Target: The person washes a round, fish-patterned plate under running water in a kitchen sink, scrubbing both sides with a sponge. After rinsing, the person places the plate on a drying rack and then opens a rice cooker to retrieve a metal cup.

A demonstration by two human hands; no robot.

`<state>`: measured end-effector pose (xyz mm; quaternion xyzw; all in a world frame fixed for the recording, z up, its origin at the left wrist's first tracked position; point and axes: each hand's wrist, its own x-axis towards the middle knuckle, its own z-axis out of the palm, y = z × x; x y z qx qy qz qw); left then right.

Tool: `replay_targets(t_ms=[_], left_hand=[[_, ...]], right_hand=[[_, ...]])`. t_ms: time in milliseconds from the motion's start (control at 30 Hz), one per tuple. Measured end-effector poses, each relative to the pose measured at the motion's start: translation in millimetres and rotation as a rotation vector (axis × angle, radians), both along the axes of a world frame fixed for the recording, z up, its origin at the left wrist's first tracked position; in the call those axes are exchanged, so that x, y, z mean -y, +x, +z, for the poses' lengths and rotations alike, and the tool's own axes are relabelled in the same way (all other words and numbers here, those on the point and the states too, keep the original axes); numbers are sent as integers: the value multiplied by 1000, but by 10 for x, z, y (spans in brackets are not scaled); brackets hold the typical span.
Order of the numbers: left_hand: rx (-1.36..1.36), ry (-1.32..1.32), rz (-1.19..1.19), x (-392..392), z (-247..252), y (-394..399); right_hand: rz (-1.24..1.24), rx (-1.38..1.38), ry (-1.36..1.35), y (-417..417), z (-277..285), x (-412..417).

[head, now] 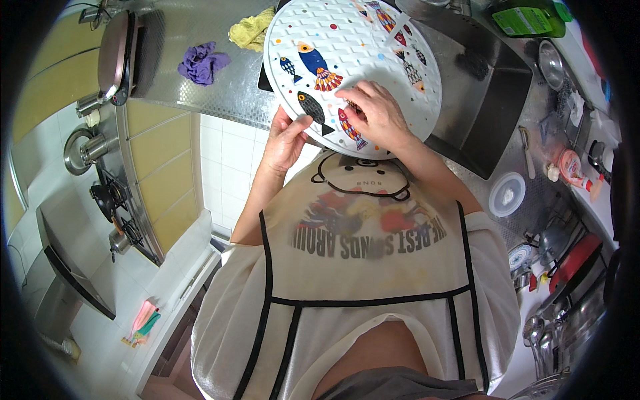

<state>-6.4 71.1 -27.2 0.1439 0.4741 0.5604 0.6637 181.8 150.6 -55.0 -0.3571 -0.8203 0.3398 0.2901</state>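
Note:
A large round white cover (370, 60) with an embossed surface and printed fish is held at the front of the counter, partly over the sink's near corner. My left hand (287, 140) pinches its lower left rim, with the thumb on the printed face and the fingers behind. My right hand (377, 110) rests over the lower part of that face, fingers bent and spread, thumb apart from the index finger. Nothing shows between its fingers, though the palm side is hidden. A pale strap (397, 27) crosses the cover near its upper right rim.
Right of the cover lies a dark sink (480, 115). Purple cloth (202, 64) and yellow cloth (251, 31) lie on the metal counter (160, 60), near an electric griddle (116, 57). A lidded container (507, 194), a peeler-like tool (527, 152) and a green bottle (525, 20) stand rightward.

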Motion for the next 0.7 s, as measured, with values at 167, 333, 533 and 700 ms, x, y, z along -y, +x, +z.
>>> replay_targets(t_ms=[167,333,533,700], left_hand=[[-12,-9,10,5,-12,41],[-19,-5,-2,-21,2,52],[1,1,5,-10,-24,64],[11,-16,31,13,-27,101]], right_hand=[[-13,37,41,-1,-22,11],[-14,46,63,-11,-6,34],[-26,65,50,-4,5,49],[-1,59,48,20,8,30]])
